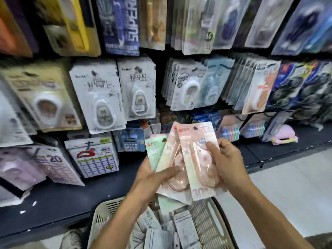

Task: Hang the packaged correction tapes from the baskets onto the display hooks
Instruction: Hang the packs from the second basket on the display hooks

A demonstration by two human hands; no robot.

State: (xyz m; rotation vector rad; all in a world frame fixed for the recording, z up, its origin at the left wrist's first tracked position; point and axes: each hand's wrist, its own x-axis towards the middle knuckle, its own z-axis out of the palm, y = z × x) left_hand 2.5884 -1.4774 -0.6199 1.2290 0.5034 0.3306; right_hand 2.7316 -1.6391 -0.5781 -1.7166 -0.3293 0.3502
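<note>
I hold a fan of packaged correction tapes over a basket. My left hand [152, 178] grips a green pack [154, 150] and a pink pack [170, 157] from below, thumb across the pink one. My right hand [222, 162] pinches the front pink pack [195, 146] by its right edge. Below them a beige slatted basket [106, 212] holds several more white packs [185, 229]. In front hangs the display wall with rows of carded correction tapes [102, 99] on hooks; the hooks themselves are mostly hidden by packs.
A dark blue base shelf [53, 203] runs under the display, with leaning packs [95, 159] and a pink plush item [283, 135] on it. Pale tiled floor [287, 186] lies at the right. A second wire basket rim [213, 218] edges the beige one.
</note>
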